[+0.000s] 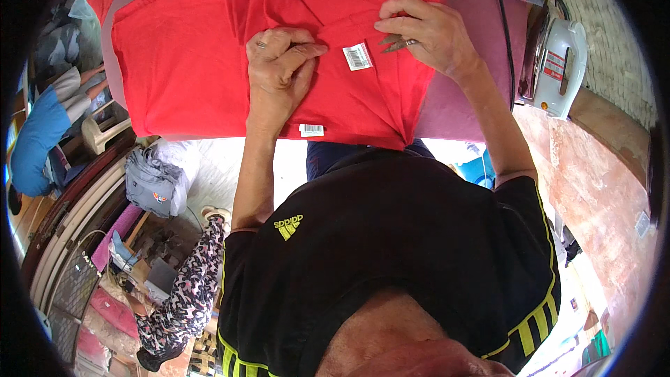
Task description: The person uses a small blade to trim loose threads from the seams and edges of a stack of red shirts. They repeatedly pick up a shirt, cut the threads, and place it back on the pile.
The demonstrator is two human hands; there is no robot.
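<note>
— Red T-shirt (pixel 195 49): where?
— Spread on the pink surface (pixel 457 108), white iron (pixel 555 63) at right.
— Hands?
— Left hand (pixel 279 63) pinches the cloth; right hand (pixel 426 31) presses flat beside the white label (pixel 357 56).

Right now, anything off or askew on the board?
Nothing damaged or spilled. The red shirt lies bunched in folds near its middle, not flat, with a white tag between the left hand and right hand. A second tag sits at the hem. The iron stands upright at the board's right.
</note>
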